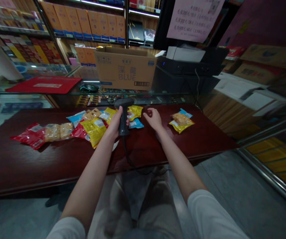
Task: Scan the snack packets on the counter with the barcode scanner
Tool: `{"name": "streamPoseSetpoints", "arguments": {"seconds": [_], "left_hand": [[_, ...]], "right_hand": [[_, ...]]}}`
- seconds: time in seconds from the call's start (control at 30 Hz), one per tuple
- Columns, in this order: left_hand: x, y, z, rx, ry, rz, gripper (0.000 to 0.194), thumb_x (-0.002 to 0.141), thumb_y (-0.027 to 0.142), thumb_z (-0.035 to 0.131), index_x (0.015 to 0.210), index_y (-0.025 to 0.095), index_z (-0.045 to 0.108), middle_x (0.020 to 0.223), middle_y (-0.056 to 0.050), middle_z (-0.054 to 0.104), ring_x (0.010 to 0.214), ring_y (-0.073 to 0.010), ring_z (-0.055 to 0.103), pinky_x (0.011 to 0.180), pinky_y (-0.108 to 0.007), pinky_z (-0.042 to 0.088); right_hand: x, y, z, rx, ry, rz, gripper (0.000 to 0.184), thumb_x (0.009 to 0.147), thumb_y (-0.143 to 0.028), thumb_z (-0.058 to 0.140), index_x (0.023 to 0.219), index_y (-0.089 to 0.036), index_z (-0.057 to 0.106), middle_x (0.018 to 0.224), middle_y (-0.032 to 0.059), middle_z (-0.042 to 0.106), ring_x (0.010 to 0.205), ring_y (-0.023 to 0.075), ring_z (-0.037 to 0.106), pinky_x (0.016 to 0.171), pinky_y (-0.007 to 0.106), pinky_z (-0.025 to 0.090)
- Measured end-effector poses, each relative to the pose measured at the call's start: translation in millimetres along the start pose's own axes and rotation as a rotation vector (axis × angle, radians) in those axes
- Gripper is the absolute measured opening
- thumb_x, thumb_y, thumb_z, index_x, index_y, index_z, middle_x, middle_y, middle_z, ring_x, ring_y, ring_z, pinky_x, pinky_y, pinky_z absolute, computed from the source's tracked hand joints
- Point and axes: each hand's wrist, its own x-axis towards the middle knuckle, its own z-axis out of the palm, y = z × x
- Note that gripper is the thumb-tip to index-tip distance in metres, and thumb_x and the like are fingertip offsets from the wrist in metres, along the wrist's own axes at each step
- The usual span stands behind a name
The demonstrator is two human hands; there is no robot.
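Observation:
My left hand (pixel 117 122) is wrapped round the handle of a black barcode scanner (pixel 123 116), held upright with its head over the snack packs. Just to the right, my right hand (pixel 154 118) hovers with fingers curved and apart, nothing in them. Near its fingertips lies a yellow snack packet (pixel 135 112) with a blue packet (pixel 136 123) below it. Left of the scanner is a pile with a yellow packet (pixel 94 131) and clear-fronted biscuit packs. Farther left sits a red packet (pixel 34 135). Apart on the right is another snack pack (pixel 181 121).
A dark red-brown counter (pixel 143 146) carries the packets. Behind it stand an open cardboard box (pixel 126 69), a mouse (pixel 89 87) and a red mat (pixel 44 84) on glass. The scanner's cable (pixel 128 157) hangs toward my lap. A metal rack (pixel 269 179) is at right.

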Motion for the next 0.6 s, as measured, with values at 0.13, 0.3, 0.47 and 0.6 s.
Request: {"name": "streamPoseSetpoints", "arguments": {"seconds": [0.13,0.3,0.47,0.6], "left_hand": [[8.9,6.2,-7.3,0.026,-0.013,0.027,0.058,0.081,0.073,0.058,0.093,0.016,0.062,0.051,0.003,0.051,0.040,-0.0085,0.048,0.040,-0.019,0.039],[17.1,7.7,-16.6,0.080,-0.020,-0.012,0.058,0.080,0.072,0.060,0.090,0.016,0.064,0.051,0.001,0.053,0.042,-0.0097,0.050,0.040,-0.020,0.040],[12.7,7.1,-15.5,0.064,-0.064,-0.035,0.060,0.081,0.073,0.058,0.090,0.015,0.064,0.051,0.002,0.050,0.041,-0.0085,0.048,0.039,-0.018,0.038],[5.5,3.1,-14.8,0.056,-0.076,-0.017,0.057,0.083,0.072,0.057,0.087,0.015,0.062,0.050,0.003,0.050,0.041,-0.0078,0.046,0.039,-0.017,0.038]], "right_hand": [[9.6,-20.7,41.2,-0.037,-0.141,0.072,0.051,0.073,-0.058,0.073,0.109,-0.023,0.066,0.118,0.0139,0.061,0.111,0.0324,0.058,0.100,0.050,0.043],[11.3,-22.3,50.0,-0.060,-0.161,0.141,0.055,0.062,-0.052,0.084,0.105,-0.025,0.064,0.122,0.0128,0.062,0.120,0.0384,0.053,0.101,0.056,0.039],[14.0,-0.8,29.1,0.263,-0.091,0.119,0.050,0.055,-0.036,0.086,0.095,-0.026,0.058,0.102,-0.0002,0.066,0.102,0.0261,0.060,0.095,0.044,0.045],[7.7,18.5,2.3,0.647,0.040,0.168,0.051,0.050,-0.030,0.087,0.090,-0.025,0.056,0.087,-0.0054,0.064,0.083,0.0161,0.060,0.078,0.028,0.050]]}}
